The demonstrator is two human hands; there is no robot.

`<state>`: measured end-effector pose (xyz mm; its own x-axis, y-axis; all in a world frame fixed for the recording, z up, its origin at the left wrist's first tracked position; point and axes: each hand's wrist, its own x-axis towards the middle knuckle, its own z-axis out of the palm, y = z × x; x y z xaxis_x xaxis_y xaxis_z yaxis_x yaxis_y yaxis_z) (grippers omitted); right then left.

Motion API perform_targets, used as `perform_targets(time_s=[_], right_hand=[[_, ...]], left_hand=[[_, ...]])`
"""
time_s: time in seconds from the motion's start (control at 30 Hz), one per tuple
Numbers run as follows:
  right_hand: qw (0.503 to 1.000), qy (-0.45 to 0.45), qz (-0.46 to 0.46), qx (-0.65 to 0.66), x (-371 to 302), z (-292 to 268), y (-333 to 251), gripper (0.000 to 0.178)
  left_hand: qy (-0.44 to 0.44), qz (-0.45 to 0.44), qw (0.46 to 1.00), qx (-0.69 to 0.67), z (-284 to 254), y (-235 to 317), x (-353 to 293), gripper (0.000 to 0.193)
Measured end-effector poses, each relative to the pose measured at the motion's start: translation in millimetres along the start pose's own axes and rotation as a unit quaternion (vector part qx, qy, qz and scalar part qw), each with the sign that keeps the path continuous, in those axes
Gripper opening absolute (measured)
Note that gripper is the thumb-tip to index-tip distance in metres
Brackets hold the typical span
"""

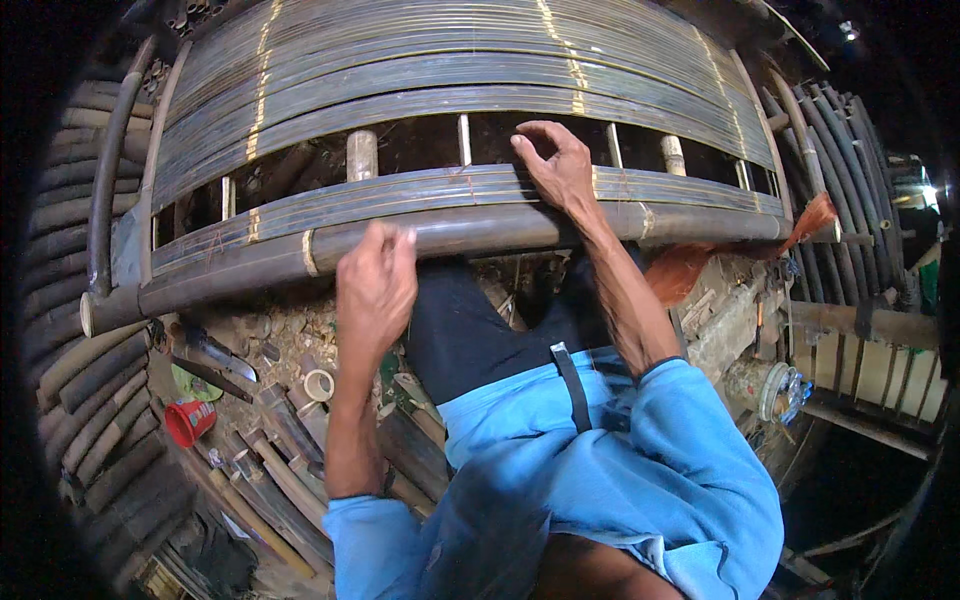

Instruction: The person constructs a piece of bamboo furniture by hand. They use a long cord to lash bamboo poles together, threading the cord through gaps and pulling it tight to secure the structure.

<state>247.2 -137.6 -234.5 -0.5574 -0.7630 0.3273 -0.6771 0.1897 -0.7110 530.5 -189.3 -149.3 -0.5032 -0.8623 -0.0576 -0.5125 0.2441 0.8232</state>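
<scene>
A bamboo frame with dark slats [400, 75] laid side by side spans the space before me. A thick dark bamboo pole [470, 230] runs along its near edge, with a narrower band of slats [400, 197] just beyond it. My left hand [376, 285] is closed at the pole, fingers bent together; whatever it may pinch is hidden. Over the narrow band and the gap behind it, my right hand [560, 170] curves with thumb and forefinger apart, nothing visible between them. Pale bamboo cross-pieces [362, 156] show in that gap.
At the lower left lie a red tub [190, 422], a large blade [228, 358] and several bamboo lengths [285, 475]. Stacked bamboo poles [90, 210] line the left side; more poles [845, 180] stand at the right. An orange-brown cloth [685, 272] hangs by the pole's right end.
</scene>
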Motion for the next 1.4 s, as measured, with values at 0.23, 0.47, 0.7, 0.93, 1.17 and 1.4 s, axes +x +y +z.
perform_targets(time_s=[0.23,0.47,0.7,0.93,1.17,1.4], right_hand=[[0.966,-0.123,-0.207,0.089,-37.8,5.4,-72.3,0.044],[0.925,-0.224,-0.273,0.138,-53.8,12.2,-81.0,0.046],[0.930,-0.214,-0.276,0.112,-77.1,38.6,-118.1,0.049],[0.815,-0.438,-0.377,0.033,-87.6,16.3,-135.9,0.044],[0.860,-0.384,-0.334,0.010,-79.5,30.5,-121.4,0.032],[0.893,-0.362,-0.254,0.078,-33.6,39.4,-118.8,0.024]], left_hand=[[-0.078,0.226,0.960,-0.145,-91.8,16.7,-38.8,0.021],[-0.218,0.159,0.890,-0.369,-94.0,14.1,-77.8,0.011],[-0.123,0.084,0.967,-0.205,-121.7,-24.5,-125.9,0.018],[0.219,-0.121,0.968,-0.027,-143.1,-186.8,-46.9,0.044],[0.270,-0.161,0.921,-0.231,-142.7,-286.4,-3.4,0.087],[0.246,-0.204,0.914,-0.250,-270.0,-261.6,-110.1,0.022]])
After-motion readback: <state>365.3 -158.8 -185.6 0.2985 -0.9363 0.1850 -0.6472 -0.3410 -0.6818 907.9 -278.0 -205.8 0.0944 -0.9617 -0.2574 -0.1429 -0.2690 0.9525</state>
